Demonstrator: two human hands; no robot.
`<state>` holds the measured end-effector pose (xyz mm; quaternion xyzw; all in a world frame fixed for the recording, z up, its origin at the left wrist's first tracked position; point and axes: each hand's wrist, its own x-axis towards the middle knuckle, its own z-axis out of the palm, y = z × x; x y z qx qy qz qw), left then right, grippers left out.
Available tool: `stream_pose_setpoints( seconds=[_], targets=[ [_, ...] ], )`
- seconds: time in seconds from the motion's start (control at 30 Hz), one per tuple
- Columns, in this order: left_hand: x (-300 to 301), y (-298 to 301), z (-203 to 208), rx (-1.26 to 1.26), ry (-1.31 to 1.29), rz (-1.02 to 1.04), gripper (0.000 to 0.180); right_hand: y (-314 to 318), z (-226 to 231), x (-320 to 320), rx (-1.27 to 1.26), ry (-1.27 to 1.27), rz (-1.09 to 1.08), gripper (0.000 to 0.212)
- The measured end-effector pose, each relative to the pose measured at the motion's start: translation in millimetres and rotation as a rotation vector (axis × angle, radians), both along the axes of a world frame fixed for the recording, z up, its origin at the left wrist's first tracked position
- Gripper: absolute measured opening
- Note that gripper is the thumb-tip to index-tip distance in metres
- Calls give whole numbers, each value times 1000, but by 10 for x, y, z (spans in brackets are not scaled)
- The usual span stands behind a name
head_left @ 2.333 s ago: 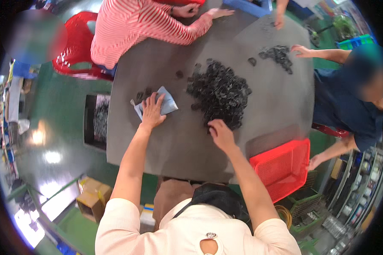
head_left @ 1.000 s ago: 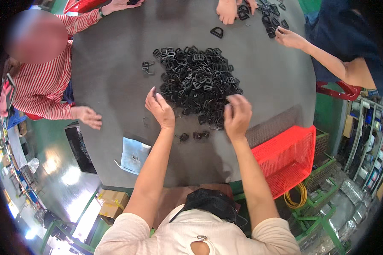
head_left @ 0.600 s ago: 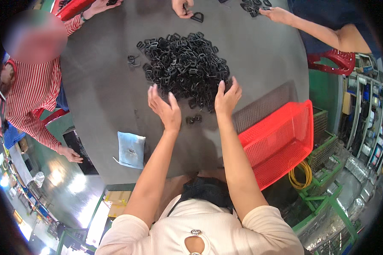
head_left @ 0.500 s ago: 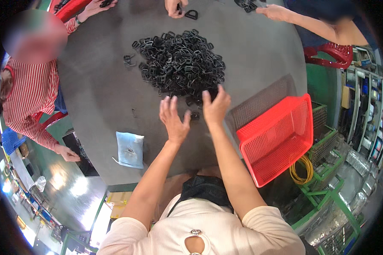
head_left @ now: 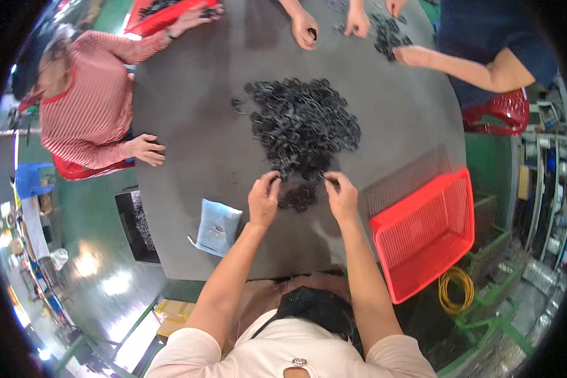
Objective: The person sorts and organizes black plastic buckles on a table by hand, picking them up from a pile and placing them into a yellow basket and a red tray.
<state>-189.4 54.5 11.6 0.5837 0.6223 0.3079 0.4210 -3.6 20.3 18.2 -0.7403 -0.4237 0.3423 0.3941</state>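
A heap of small black buckles lies in the middle of the grey table, blurred in this picture. Nearer to me, a smaller cluster of the same black buckles sits between my hands. My left hand is at the near left edge of the heap, thumb and fingers pinched on a dark piece that looks like one of the buckles. Across from it, my right hand is closed in a similar pinch at the heap's near right edge, with a dark buckle-like bit at the fingertips.
A light blue packet lies by my left forearm. A red perforated basket is tilted at the table's right edge. Co-workers' hands handle pieces at the far side; another person's hand rests at the left edge.
My spread hands have closed into pinches at the heap's near edge. More buckles lie between them. The view has shifted, and the person at left has brought a hand to the table.
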Motion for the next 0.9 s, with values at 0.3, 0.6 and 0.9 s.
stream_pose_setpoints(
  seconds=[0.3, 0.6, 0.9],
  targets=[
    [-326, -42, 68, 193, 150, -124, 13, -494, 673, 317, -81, -1061, -441, 74],
    [-518, -100, 98, -387, -626, 45, 14, -1221, 159, 543, -508, -471, -404, 76],
    [-321, -56, -121, -306, -549, 34, 20, -1248, 372, 793, -464, -1123, -225, 68]
  ],
)
